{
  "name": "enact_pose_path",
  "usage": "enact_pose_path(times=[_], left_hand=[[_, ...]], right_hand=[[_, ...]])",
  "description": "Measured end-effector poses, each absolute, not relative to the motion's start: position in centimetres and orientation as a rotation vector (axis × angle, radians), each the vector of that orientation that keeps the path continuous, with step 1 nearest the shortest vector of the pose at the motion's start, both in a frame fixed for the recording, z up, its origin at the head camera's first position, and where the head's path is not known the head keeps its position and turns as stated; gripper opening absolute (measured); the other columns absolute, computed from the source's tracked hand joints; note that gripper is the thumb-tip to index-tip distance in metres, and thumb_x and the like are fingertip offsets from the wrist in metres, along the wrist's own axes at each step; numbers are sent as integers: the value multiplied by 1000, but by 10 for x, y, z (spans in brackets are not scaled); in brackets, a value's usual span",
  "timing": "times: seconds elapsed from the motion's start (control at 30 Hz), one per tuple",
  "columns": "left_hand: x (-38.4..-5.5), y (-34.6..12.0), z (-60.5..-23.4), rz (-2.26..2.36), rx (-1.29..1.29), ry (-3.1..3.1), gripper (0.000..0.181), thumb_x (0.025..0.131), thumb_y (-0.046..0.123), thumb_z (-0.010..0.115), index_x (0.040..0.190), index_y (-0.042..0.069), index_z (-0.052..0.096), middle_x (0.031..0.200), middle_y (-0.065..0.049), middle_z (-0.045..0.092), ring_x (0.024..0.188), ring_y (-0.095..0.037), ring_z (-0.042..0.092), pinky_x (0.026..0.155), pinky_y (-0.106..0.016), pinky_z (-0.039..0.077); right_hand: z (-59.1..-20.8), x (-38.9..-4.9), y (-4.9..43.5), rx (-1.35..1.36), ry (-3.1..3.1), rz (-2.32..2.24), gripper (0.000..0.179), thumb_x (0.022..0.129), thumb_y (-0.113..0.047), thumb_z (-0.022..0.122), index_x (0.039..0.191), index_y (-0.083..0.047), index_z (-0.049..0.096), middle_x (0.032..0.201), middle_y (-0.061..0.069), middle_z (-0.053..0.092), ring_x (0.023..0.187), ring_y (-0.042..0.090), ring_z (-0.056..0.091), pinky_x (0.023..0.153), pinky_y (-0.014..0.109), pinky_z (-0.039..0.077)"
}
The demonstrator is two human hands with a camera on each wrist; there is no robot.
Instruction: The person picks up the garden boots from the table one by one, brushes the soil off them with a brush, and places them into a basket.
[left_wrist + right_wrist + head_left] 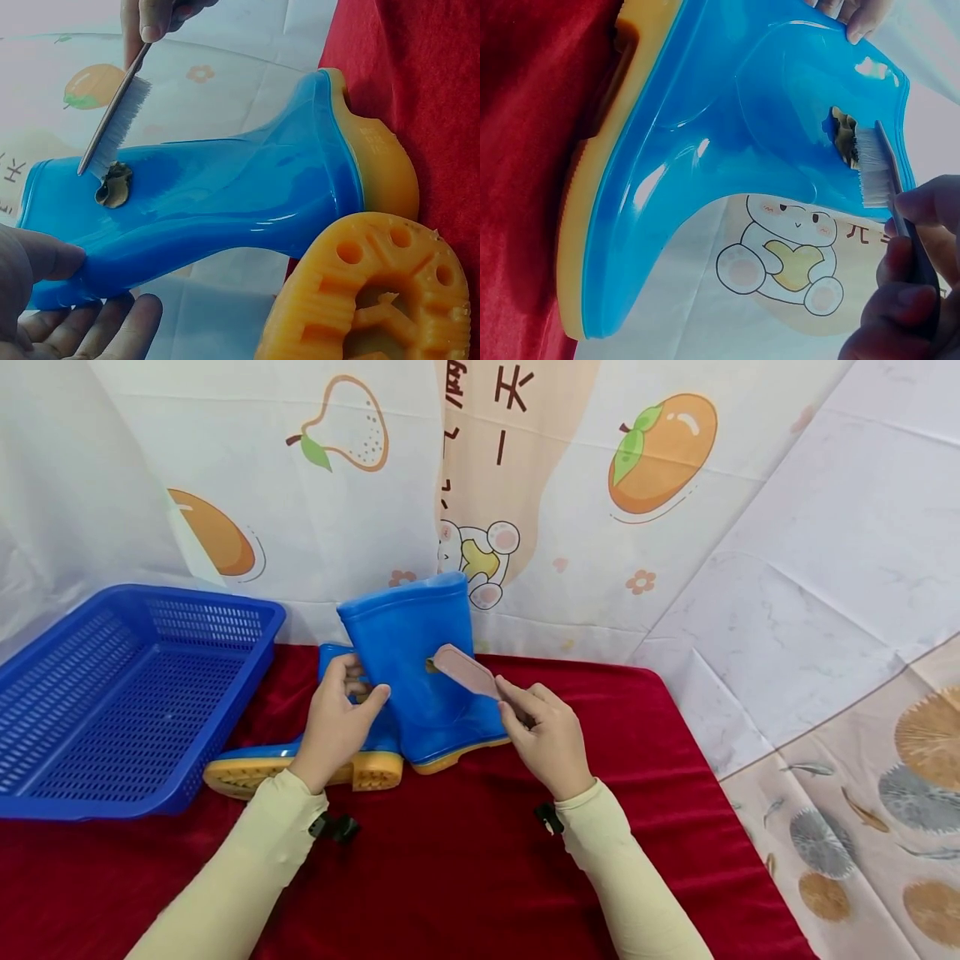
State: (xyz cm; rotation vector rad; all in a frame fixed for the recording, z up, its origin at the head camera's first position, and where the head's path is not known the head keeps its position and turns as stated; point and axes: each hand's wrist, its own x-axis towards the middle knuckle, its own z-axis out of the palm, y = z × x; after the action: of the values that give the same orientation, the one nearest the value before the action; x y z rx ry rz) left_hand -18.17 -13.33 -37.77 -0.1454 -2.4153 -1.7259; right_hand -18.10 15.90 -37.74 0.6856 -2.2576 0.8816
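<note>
A blue rain boot (pixel 408 652) with a yellow sole stands upright on the red cloth, its shaft leaning slightly left. My left hand (pixel 336 722) holds the back of the shaft, thumb on the near side and fingers behind. A pink-backed brush (pixel 467 672) with white bristles (pixel 874 171) is gripped by its handle in my right hand (pixel 550 739). Its bristle tips are right at a brownish, wrinkled smear (pixel 114 186) on the upper shaft. Behind my left hand, a second blue boot (pixel 378 770) lies on its side, yellow sole facing me.
To the left stands a blue perforated plastic basket (pixel 276 618). A red velvet cloth (pixel 450 868) covers the table, whose right edge (pixel 697 747) slopes down toward the front. Behind the boots hangs a white printed curtain (pixel 555 560).
</note>
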Motion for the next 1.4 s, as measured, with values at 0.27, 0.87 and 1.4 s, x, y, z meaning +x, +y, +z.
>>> enact_pose_path(times=[0.27, 0.87, 1.4], left_hand=[[-183, -135, -379, -1734, -145, -2385, 58, 105, 28, 61, 150, 1, 36, 135, -18, 54, 112, -27, 63, 86, -26, 60], [-176, -124, -378, -1725, -337, -2397, 58, 103, 27, 67, 149, 4, 39, 142, -15, 52, 119, -29, 60, 95, -52, 57], [-181, -129, -383, -1712, -239, -2381, 56, 104, 28, 64, 148, 3, 39, 136, -16, 55, 113, -30, 63, 91, -49, 59]], right_hand=[[-379, -182, 159, 685, -2258, 872, 36, 94, -10, 76, 129, -15, 74, 70, -4, 51, 61, 6, 41, 51, 23, 35], [-382, -182, 156, 848, -2209, 770, 43, 94, -9, 76, 136, -13, 69, 81, 0, 57, 63, 6, 42, 51, 19, 37], [-380, -180, 159, 724, -2335, 806, 39, 96, -14, 76, 135, -17, 71, 77, -4, 56, 62, 7, 42, 51, 24, 37]])
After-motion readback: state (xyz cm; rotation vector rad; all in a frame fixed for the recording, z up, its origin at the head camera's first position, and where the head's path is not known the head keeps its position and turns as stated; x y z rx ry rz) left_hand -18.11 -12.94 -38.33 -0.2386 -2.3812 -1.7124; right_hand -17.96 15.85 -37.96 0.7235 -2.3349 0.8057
